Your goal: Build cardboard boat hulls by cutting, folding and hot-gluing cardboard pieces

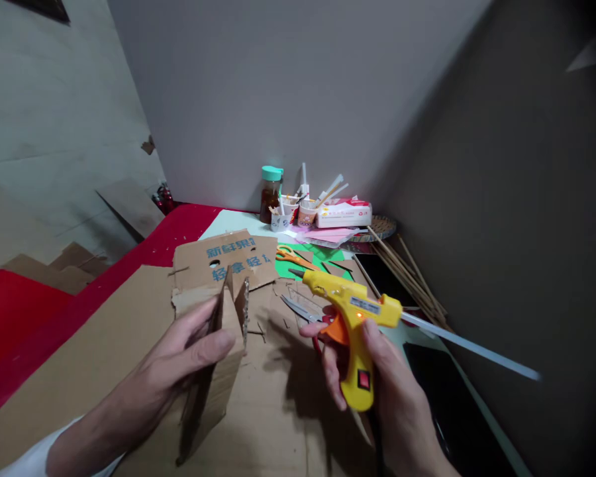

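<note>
A: Biggest first: a grey wall [298, 86] at the back, and below it a broad cardboard sheet [94, 351] spread across the work surface.

B: On we go to the printed cardboard [241, 260], lying flat beyond the hands, blue characters across it. Over on the right, a dark flat slab [457, 411].

A: And the action in the middle! The left hand [179, 358] has a folded cardboard [223, 377] pinched, thumb on the near face. It's standing on edge, its walls parted at the top. Is it touching the sheet below?

B: Can't tell from here. But look across: the right hand [397, 391] is wrapped round the handle of a yellow glue gun [355, 328], up in the air, nozzle facing the folded cardboard, near it but apart.

A: A finger's at the orange trigger; squeezed or not, I can't say. Out the back pokes a long pale glue stick [477, 348].

B: Behind, a tissue pack [342, 215], a green-lidded jar [271, 202], orange-handled scissors [305, 261], and paper cups [281, 222] holding thin sticks.

A: Smallest of all, a red switch [364, 379] low on the handle and a glowing orange light [360, 316] above!
</note>
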